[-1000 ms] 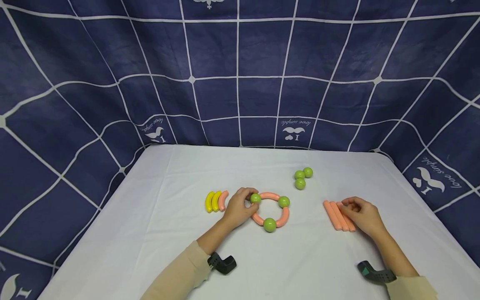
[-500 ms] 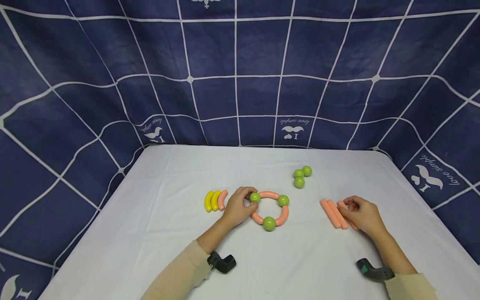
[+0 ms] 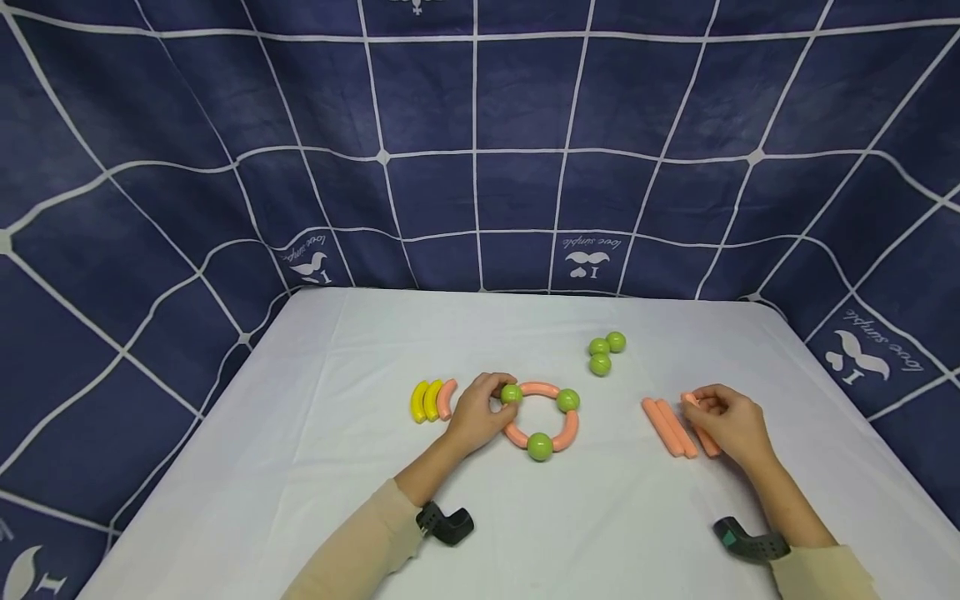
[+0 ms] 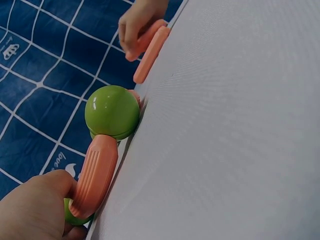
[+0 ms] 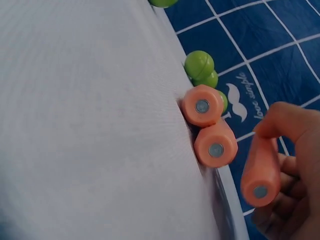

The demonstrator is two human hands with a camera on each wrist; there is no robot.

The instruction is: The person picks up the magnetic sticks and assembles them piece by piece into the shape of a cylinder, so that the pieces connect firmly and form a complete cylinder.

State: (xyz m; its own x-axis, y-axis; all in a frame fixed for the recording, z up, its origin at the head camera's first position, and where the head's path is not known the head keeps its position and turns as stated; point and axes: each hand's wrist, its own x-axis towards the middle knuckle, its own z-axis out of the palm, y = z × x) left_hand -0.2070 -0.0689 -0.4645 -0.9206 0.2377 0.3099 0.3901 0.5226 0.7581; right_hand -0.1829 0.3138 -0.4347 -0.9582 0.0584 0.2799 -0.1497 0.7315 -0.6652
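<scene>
In the head view a ring of curved salmon-pink magnetic rods (image 3: 566, 431) and green balls (image 3: 539, 447) lies on the white table. My left hand (image 3: 476, 414) pinches the ring's far-left green ball (image 3: 511, 394) between thumb and fingers; part of the ring is hidden behind it. On the right, my right hand (image 3: 733, 423) pinches a straight salmon-pink magnetic rod (image 5: 261, 175) by its upper part. The right wrist view shows a round metal magnet in its end. Two like straight rods (image 3: 663, 427) lie side by side on the table, just left of the held one.
Three loose green balls (image 3: 599, 364) touch one another behind the ring, to the right. Left of my left hand lie two yellow curved rods (image 3: 424, 402) and one pink curved rod (image 3: 446, 399). A blue checked curtain (image 3: 525, 192) surrounds the white table (image 3: 360, 500).
My right hand has drawn one straight rod slightly away from the other two, to the right, and turned up a little. The left hand stays on the ring's ball.
</scene>
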